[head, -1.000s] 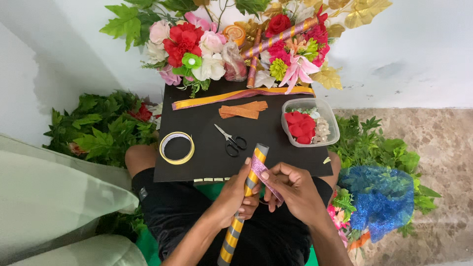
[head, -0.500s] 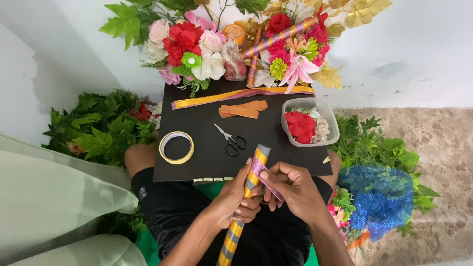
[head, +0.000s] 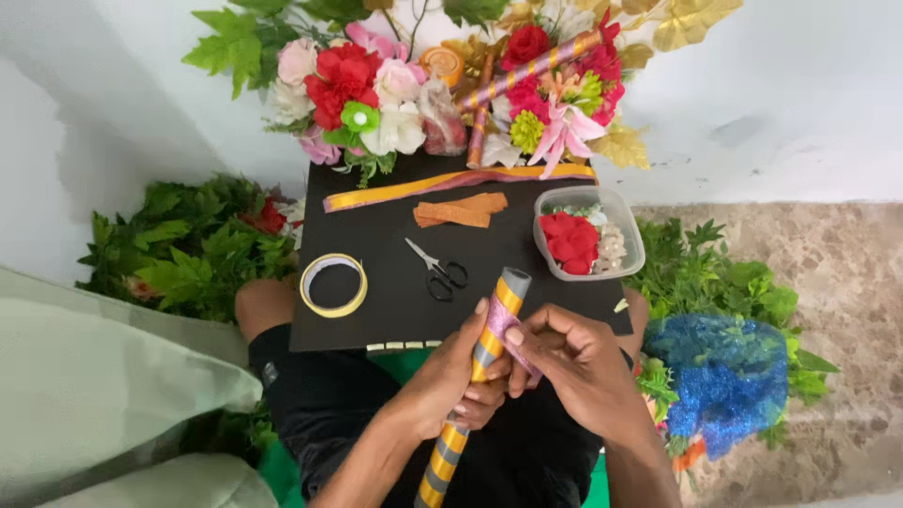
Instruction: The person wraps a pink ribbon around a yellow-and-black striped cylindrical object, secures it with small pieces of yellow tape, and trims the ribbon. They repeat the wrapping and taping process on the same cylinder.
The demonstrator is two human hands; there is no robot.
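A black board (head: 395, 310) lies across the person's lap as a desk, carrying a tape roll (head: 333, 285), small scissors (head: 437, 273) and a clear tub (head: 588, 233) of red petals. Just below its near edge, the left hand (head: 451, 381) has its grip wrapped round a grey-and-yellow striped tube (head: 480, 362). The right hand (head: 574, 367) pinches a pink glittery ribbon (head: 503, 325) against it; the winding step seems in hand, and the next turn calls for steady tension.

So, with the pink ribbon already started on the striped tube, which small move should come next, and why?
Probably draw the pink ribbon one more turn down the tube. The right hand pinches it against the tube, the left hand grips just below, and most of the tube is uncovered.
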